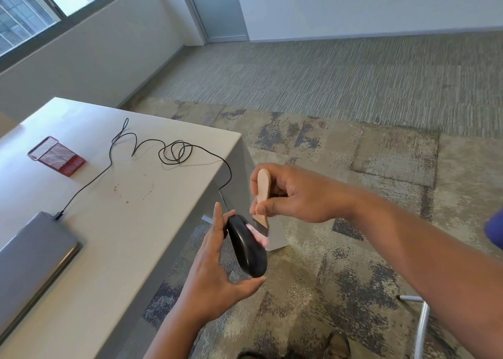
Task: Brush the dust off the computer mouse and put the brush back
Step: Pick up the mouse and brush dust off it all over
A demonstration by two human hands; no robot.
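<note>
My left hand (215, 271) grips a black computer mouse (249, 249) by its ends, held in the air just off the table's right edge. My right hand (294, 192) pinches a small brush (262, 192) with a pale wooden handle, dark ferrule and pink bristles. The bristles rest on the upper side of the mouse and look blurred. The mouse's black cable (168, 151) runs from its front up over the table edge, coils on the tabletop and plugs into the laptop.
A closed grey laptop (32, 260) lies at the near left of the light grey table (122, 236). A red mesh holder (57, 155) lies on its side farther back. Small crumbs dot the tabletop. Carpet and a metal chair leg (420, 328) lie right.
</note>
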